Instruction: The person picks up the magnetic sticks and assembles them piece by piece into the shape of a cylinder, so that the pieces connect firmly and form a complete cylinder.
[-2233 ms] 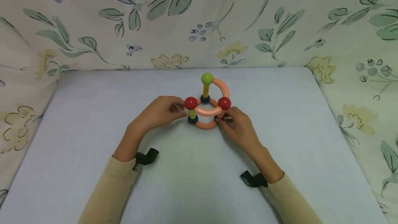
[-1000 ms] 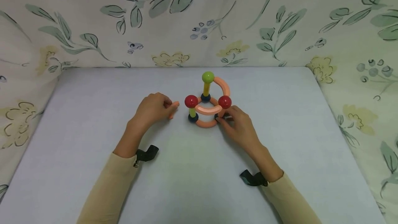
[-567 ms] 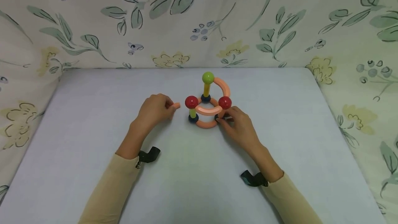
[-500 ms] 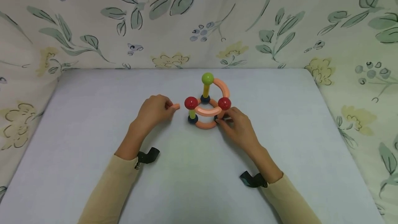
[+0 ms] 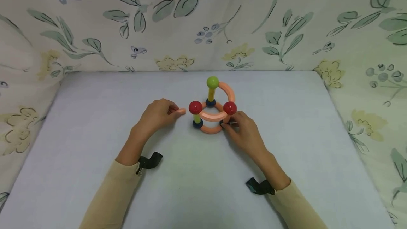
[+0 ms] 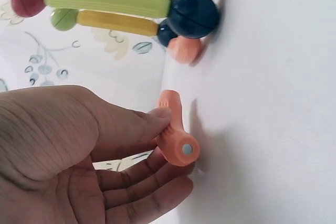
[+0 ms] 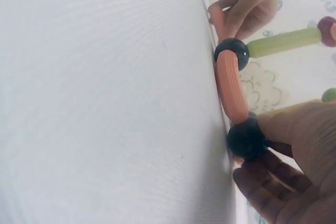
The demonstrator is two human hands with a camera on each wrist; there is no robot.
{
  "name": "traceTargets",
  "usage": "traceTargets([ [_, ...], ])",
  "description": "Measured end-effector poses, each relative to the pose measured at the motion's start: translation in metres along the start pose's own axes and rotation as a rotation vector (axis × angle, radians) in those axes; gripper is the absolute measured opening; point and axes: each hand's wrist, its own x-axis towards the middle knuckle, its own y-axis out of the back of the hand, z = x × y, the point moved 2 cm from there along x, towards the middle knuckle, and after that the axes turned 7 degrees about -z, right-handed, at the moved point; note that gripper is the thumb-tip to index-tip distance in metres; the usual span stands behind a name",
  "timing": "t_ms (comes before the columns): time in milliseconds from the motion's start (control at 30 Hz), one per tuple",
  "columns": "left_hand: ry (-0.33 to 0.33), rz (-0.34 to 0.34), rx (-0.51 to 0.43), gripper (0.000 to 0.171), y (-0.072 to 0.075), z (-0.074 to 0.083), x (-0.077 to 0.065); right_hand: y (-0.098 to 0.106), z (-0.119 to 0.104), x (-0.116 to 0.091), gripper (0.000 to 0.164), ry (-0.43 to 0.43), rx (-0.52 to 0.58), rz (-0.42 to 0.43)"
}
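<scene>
Here, the left hand (image 5: 157,114) rests on the table (image 5: 95,123) at about 9 o'clock from the toy (image 5: 212,108), near it but apart. Its thumb and fingers pinch a short orange piece (image 5: 180,111), whose free end pokes out toward the toy without touching it. In the left wrist view the piece (image 6: 176,132) sits between the thumb tip and the curled fingers (image 6: 142,192), with a small silver disc showing on its end face.

The right hand (image 5: 246,133) lies at about 4 o'clock from the toy and touches its base. In the right wrist view the thumb and fingers (image 7: 273,182) are curled round a dark ball (image 7: 245,139) at the toy's bottom corner; an orange curved bar (image 7: 231,85) runs from that ball to a second dark ball (image 7: 231,53), and a green rod (image 7: 283,41) stands off the second ball.

The toy stands near the middle of the table. Orange arcs form its base ring, dark balls sit at the corners, and short posts rise from them. Two red balls (image 5: 195,107) top the near posts, joined by another orange arc. A green ball (image 5: 212,82) tops the taller yellow post (image 5: 210,92) at 12 o'clock, and an orange arc curves from it down to the right red ball.

A floral cloth (image 5: 203,20) hangs behind and at both sides of the table. Both forearms wear beige sleeves (image 5: 111,197), each with a black strap (image 5: 149,160) at the wrist.
</scene>
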Motion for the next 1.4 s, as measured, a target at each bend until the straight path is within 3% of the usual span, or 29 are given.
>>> traceTargets([
  [133, 0.012, -0.043, -0.049, 0.047, 0.002, -0.004, -0.006, -0.005, 0.001, -0.003, 0.017, 0.002, 0.006, -0.011],
  [400, 0.024, -0.058, -0.12, 0.047, 0.006, -0.004, -0.011, -0.007, 0.001, -0.006, 0.018, 0.0, 0.005, -0.018],
  [567, 0.002, -0.044, -0.129, 0.042, 0.008, -0.003, -0.009, -0.004, 0.002, -0.008, 0.023, -0.004, -0.007, -0.017],
  [933, -0.047, 0.01, -0.252, 0.046, 0.028, -0.012, -0.006, 0.0, 0.0, 0.001, 0.022, 0.009, -0.012, -0.035],
  [1400, -0.114, 0.01, -0.307, 0.045, 0.026, -0.005, -0.005, 0.005, 0.005, 0.002, 0.024, 0.0, -0.036, -0.05],
])
